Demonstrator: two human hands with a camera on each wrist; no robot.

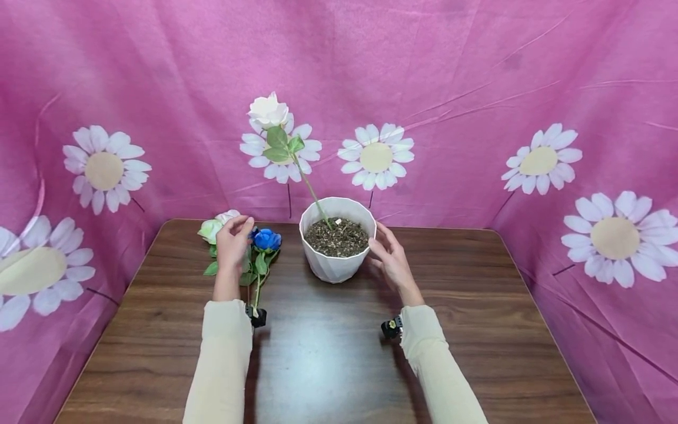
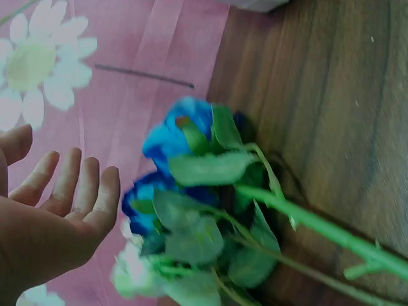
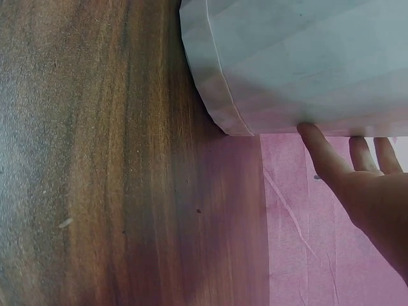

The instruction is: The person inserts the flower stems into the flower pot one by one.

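Note:
A white faceted pot [image 1: 335,268] of dark soil [image 1: 339,240] stands near the back of the table. One white rose [image 1: 269,111] rises from the soil, its stem leaning left. My right hand [image 1: 391,259] touches the pot's right side with its fingertips; in the right wrist view the thumb and fingers rest along the pot wall [image 3: 306,64]. Left of the pot, my left hand [image 1: 232,244] hovers over a bunch of lying roses, holding nothing, its fingers loosely bent. A blue rose [image 1: 266,239] and a pale green-white rose [image 1: 210,230] show beside it; the hand partly hides the bunch.
The brown wooden table [image 1: 318,365] reaches a pink cloth [image 1: 450,70] printed with large daisies at the back and sides. Green stems [image 2: 331,233] of the lying roses point toward the front of the table. A small white piece [image 1: 338,222] sits on the soil.

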